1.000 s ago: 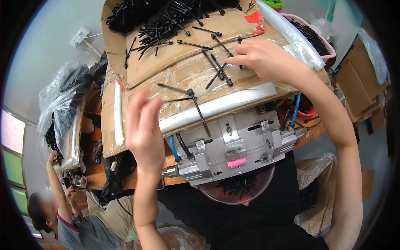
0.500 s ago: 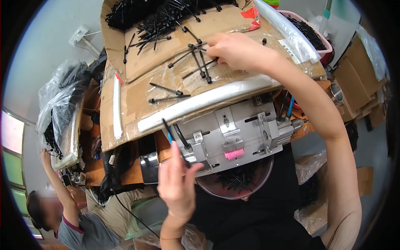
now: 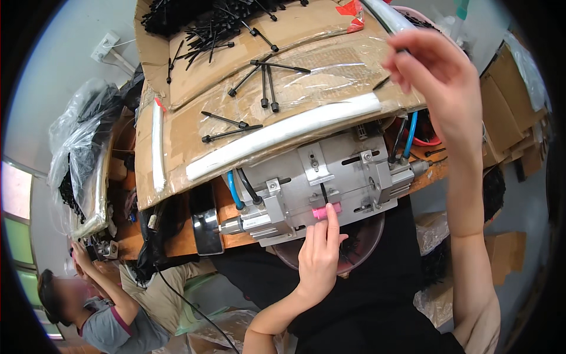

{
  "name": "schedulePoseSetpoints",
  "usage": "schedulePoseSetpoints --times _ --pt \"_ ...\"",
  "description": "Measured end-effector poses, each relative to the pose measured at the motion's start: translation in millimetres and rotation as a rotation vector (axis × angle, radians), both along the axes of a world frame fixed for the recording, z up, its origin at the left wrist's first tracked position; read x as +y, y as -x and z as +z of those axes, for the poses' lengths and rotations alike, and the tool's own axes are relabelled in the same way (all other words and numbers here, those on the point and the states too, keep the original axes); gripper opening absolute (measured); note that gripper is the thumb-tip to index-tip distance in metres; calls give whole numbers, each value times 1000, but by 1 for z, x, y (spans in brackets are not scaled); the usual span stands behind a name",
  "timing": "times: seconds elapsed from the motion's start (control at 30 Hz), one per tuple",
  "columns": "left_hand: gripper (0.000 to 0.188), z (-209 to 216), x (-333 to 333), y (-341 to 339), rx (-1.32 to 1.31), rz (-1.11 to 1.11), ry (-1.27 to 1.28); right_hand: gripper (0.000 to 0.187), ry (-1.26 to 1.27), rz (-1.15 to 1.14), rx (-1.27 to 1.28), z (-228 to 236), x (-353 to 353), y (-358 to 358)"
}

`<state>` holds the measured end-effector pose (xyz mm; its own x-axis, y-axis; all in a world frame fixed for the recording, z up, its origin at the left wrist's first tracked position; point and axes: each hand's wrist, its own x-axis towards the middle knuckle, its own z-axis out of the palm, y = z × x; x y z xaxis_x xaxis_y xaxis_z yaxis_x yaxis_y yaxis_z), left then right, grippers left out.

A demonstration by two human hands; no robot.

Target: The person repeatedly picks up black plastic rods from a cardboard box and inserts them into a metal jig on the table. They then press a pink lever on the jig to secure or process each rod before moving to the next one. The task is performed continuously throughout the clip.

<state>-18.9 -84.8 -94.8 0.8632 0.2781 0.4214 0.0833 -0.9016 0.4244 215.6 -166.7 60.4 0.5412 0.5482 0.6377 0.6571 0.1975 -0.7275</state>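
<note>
My left hand [image 3: 319, 259] is at the metal fixture [image 3: 348, 177], its index finger stretched out and the thumb apart. That fingertip rests on the pink block [image 3: 320, 213], at the lower end of a thin black stick [image 3: 323, 193] lying across the fixture. Further right and higher, my right hand [image 3: 433, 74] is raised over the edge of the cardboard, fingers curled. A dark piece [image 3: 403, 52] shows between its fingers, probably a black stick, mostly hidden. Several black knob-ended sticks [image 3: 269, 88] lie loose on the cardboard [image 3: 330, 65].
A heap of black sticks [image 3: 218, 29] fills the back of the cardboard. White padding [image 3: 283, 138] runs along its front edge. Blue tubes [image 3: 411, 135] and black tubes rise beside the fixture. Under it stands a bowl [image 3: 371, 245]. A co-worker [image 3: 112, 312] sits at far left.
My left hand has moved right and up onto the pink block, where a black stick now lies in the fixture. My right hand has moved right from the loose sticks and lifted.
</note>
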Motion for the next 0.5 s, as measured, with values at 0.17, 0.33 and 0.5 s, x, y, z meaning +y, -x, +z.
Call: schedulePoseSetpoints --times 0.17,0.33,0.5 --pt "77 4 3 6 67 9 68 25 21 54 -77 -56 -31 53" --pt "33 71 73 -4 -119 34 -115 59 221 -23 -244 -131 -44 125" --pt "10 106 201 -33 -16 40 -60 60 300 6 -214 -171 -30 149"
